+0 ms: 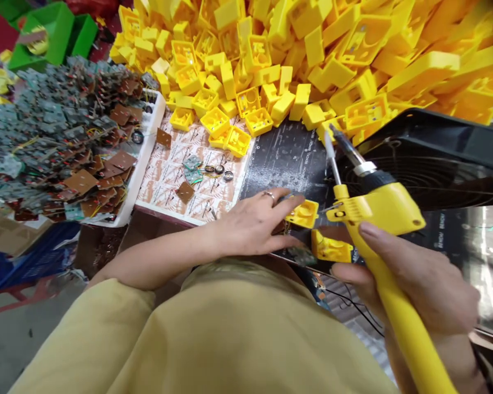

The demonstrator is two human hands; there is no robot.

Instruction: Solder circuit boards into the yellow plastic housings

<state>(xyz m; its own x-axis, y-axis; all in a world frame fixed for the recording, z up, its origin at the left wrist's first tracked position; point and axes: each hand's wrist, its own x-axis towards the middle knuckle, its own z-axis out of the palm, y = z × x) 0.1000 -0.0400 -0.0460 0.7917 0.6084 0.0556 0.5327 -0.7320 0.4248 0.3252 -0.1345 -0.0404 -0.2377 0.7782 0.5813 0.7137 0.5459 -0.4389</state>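
Soldering gun (pixel 388 210) is gripped in the right hand (pixel 429 279); one yellow casing (pixel 305 214) on the desk (pixel 273 164) is touched by the left hand (pixel 248 224), fingers spread. Circuit boards (pixel 66 137) and loose casings (pixel 267 52) are heaped separately, seemingly unfitted.

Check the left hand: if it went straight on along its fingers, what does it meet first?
Likely the small yellow casing right at the left hand's fingertips; they seem to touch it, though depth is unclear from one view.
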